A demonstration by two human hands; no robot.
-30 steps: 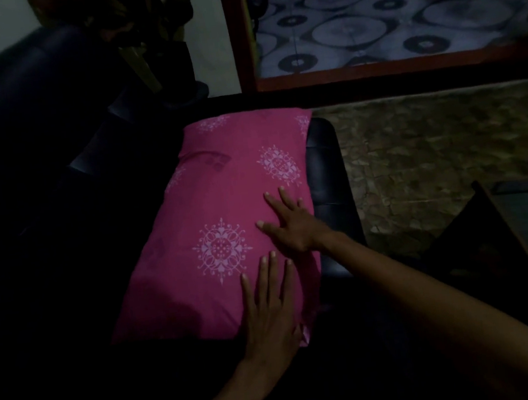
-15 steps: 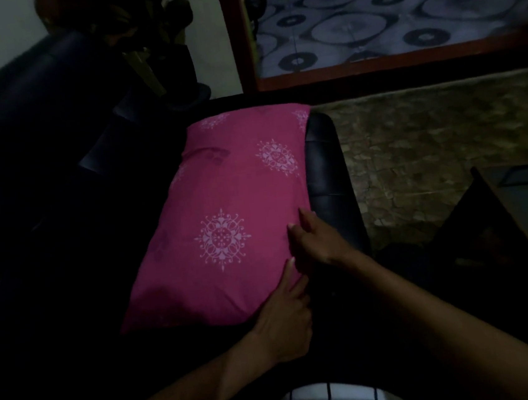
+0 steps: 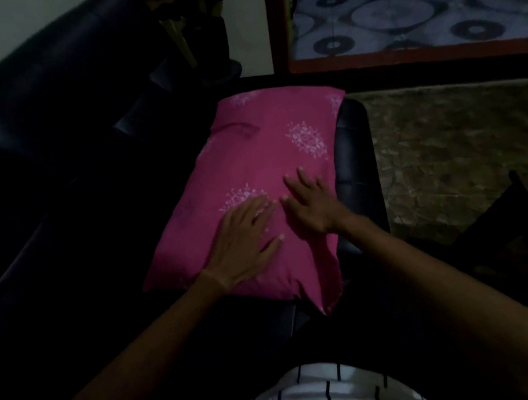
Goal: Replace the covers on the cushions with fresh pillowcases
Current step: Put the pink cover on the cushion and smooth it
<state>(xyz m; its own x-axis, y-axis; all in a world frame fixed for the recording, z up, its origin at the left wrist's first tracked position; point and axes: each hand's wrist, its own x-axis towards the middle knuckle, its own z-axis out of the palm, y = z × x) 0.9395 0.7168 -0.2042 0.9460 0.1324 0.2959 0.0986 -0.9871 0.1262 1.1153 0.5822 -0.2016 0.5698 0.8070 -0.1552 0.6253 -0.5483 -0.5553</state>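
Hands, left (image 3: 244, 237) and right (image 3: 310, 208), fingers straight and spread, flat on pink cushion (image 3: 251, 155) near its right edge.

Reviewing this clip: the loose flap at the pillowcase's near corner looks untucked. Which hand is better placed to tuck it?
Probably the right hand. It lies flat on the pink pillowcase by the edge above the hanging flap. The left hand lies flat farther inward.

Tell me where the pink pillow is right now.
In the head view the pink pillow lies mid-frame on the dark sofa, along its right edge, with the left hand and right hand flat on it.
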